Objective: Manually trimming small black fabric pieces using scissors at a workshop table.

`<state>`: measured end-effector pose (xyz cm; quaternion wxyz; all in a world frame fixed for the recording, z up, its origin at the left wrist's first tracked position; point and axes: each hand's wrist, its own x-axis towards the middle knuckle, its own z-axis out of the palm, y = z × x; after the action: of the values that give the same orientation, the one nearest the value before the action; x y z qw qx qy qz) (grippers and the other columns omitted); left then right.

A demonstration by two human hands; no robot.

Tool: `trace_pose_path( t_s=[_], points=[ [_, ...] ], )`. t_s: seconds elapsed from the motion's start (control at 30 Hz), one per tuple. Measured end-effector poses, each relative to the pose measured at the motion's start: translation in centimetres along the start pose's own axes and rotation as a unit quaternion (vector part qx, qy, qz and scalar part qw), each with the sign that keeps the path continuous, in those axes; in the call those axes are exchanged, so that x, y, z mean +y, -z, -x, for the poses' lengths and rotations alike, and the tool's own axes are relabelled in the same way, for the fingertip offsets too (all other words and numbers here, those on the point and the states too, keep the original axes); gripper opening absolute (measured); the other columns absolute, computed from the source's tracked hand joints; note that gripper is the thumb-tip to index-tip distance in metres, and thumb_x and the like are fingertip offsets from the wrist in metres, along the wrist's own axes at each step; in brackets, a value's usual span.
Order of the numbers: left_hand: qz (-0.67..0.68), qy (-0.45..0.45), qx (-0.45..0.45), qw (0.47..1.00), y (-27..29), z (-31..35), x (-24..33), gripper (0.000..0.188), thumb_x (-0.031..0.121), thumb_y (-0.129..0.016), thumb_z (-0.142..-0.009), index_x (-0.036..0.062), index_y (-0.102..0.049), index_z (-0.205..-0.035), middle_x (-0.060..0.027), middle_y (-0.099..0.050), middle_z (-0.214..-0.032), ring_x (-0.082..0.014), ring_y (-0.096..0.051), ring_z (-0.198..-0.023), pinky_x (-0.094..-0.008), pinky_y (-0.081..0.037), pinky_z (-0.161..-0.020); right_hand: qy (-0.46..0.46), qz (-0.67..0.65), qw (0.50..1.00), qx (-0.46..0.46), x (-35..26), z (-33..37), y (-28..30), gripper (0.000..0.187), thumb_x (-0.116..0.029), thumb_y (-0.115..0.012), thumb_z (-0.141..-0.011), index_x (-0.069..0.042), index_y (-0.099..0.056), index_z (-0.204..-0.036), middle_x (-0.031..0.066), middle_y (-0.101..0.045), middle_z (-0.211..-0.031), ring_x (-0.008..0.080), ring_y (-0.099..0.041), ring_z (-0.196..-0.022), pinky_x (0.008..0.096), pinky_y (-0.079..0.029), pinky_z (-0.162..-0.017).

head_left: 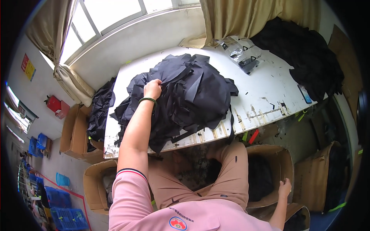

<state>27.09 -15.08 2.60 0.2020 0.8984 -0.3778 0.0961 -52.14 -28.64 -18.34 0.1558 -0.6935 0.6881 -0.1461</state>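
Observation:
A big heap of black fabric pieces (200, 96) lies on the white table in front of me. My left hand (153, 89), with a green bangle on its wrist, reaches to the heap's left side and pinches the edge of a black piece there. Low on the right, my right hand (285, 188) hangs beside the rim of an open cardboard box (283, 161) that has black material inside. Its fingers are curled together, with a small dark bit at the tips that is too small to name.
The worn white table (262, 104) also bears a clear plastic bag (241, 54), a phone-like blue item (304, 94) and another black fabric pile (304, 54). Cardboard boxes (73, 134) stand around my legs and left of the table. Blue crates (69, 218) sit on the floor far left.

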Motion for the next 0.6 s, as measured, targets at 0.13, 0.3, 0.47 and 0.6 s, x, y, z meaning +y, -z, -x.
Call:
trace_pose_path(
  t_s=[0.13, 0.3, 0.47, 0.6],
  points=[
    [0.066, 0.018, 0.047, 0.997, 1.9, 0.2, 1.1, 0.024, 0.020, -0.079, -0.071, 0.0069, -0.068, -0.089, -0.0123, -0.069, -0.088, -0.0298, -0.066, -0.086, -0.0396, -0.051, -0.076, 0.054, -0.149, 0.987, -0.034, -5.5, -0.9, -0.4, 0.025, -0.006, -0.068, -0.082, 0.002, -0.061, -0.104, 0.0177, -0.067, -0.090, 0.0275, -0.066, -0.083, 0.0342, -0.051, -0.076],
    [0.308, 0.006, 0.040, 0.951, 9.6, 0.2, 1.3, 0.028, 0.025, -0.080, -0.076, 0.0051, -0.061, -0.071, 0.0029, -0.056, -0.064, -0.0078, -0.047, -0.059, -0.0247, -0.039, -0.056, 0.157, -0.252, 0.950, -0.093, -16.2, -1.0, 1.2, 0.013, -0.010, -0.059, -0.090, 0.000, -0.062, -0.098, 0.0101, -0.066, -0.077, 0.0157, -0.065, -0.065, 0.0294, -0.050, -0.063],
    [0.443, -0.066, 0.102, 0.888, 19.8, 3.7, 3.8, 0.023, 0.019, -0.067, -0.090, 0.0105, -0.059, -0.070, 0.0081, -0.053, -0.068, -0.0001, -0.042, -0.062, -0.0179, -0.032, -0.057, 0.207, -0.393, 0.881, -0.162, -27.0, 1.0, 0.9, 0.010, -0.008, -0.058, -0.091, 0.000, -0.063, -0.093, 0.0047, -0.064, -0.076, 0.0090, -0.058, -0.065, 0.0226, -0.046, -0.059],
    [0.574, -0.073, 0.108, 0.809, 26.0, 10.1, 9.4, 0.019, 0.017, -0.061, -0.094, 0.0089, -0.059, -0.077, 0.0051, -0.057, -0.070, -0.0013, -0.052, -0.064, -0.0169, -0.041, -0.060, 0.247, -0.509, 0.796, -0.215, -35.2, 4.0, 1.3, 0.009, -0.009, -0.063, -0.091, 0.000, -0.065, -0.091, -0.0059, -0.057, -0.074, 0.0011, -0.046, -0.063, 0.0186, -0.036, -0.056]
  ],
)
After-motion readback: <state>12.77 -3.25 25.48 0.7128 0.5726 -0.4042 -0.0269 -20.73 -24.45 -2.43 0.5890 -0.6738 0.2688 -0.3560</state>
